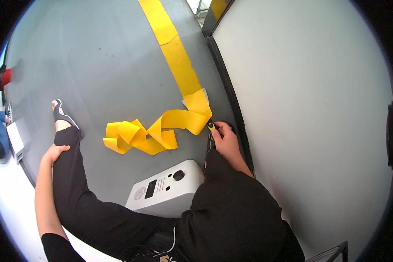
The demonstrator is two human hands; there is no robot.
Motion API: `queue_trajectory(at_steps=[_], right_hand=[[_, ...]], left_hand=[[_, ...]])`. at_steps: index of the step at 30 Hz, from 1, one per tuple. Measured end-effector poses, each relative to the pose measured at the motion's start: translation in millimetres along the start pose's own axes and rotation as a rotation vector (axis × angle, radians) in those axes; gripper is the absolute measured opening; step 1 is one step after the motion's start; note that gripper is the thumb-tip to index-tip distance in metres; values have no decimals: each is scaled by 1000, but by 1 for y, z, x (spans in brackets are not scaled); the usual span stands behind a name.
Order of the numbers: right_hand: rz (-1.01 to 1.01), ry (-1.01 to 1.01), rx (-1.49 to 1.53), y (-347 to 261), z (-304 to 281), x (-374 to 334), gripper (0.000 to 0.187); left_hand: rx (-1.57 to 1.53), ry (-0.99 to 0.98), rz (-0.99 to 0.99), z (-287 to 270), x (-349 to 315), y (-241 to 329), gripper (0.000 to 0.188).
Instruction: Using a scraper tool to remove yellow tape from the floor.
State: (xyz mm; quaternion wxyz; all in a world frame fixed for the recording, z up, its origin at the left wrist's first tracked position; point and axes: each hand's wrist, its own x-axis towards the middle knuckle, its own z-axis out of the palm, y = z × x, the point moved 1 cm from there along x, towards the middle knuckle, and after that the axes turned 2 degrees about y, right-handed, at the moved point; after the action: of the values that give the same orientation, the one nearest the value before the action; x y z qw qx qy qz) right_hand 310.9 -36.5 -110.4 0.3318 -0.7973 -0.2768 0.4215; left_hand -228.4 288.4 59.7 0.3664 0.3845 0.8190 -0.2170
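Grey flooring (pixel 96 56) is spread beneath everything. Far to the left of the grey-white control box (pixel 166 187), another person's jeaned leg (pixel 2 135) is seen beside a white case (pixel 15 139). Nearer the box on that side, the left hand (pixel 56 153) is laid over the trousered shin (pixel 67 161), with nothing held. Just beyond the box, the loose yellow tape (pixel 174 118) is heaped in folds; its long axis is drawn roughly sideways, curls to the left, straighter end toward the right hand (pixel 225 142). Farther beyond, the yellow floor stripe (pixel 177 61) is fixed flat, slanted away and leftward, and is overlapped at its near end by the tape. Judged by this, the stripe is settled and the folded length is left unfixed; whether it is being put down or taken up cannot be told. Beyond the box's right end, a small cutter-like tool (pixel 211 125) is gripped in the right hand, its tip pointed away, beside the tape's edge; contact cannot be confirmed. Right of the box, a pale wall (pixel 310 109) is edged by dark skirting (pixel 229 87).
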Motion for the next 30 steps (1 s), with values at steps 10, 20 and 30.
queue_trajectory(at_steps=[10, 20, 30], right_hand=[[97, -80, -5, 11, 0, 5, 30], [304, -498, 25, -6, 5, 25, 43], [440, -823, 320, -20, 52, 26, 25]], left_hand=[[-39, -91, -7, 4, -10, 10, 71], [-33, -50, 40, 3, -5, 2, 58], [-60, -43, 38, 8, -12, 9, 58]])
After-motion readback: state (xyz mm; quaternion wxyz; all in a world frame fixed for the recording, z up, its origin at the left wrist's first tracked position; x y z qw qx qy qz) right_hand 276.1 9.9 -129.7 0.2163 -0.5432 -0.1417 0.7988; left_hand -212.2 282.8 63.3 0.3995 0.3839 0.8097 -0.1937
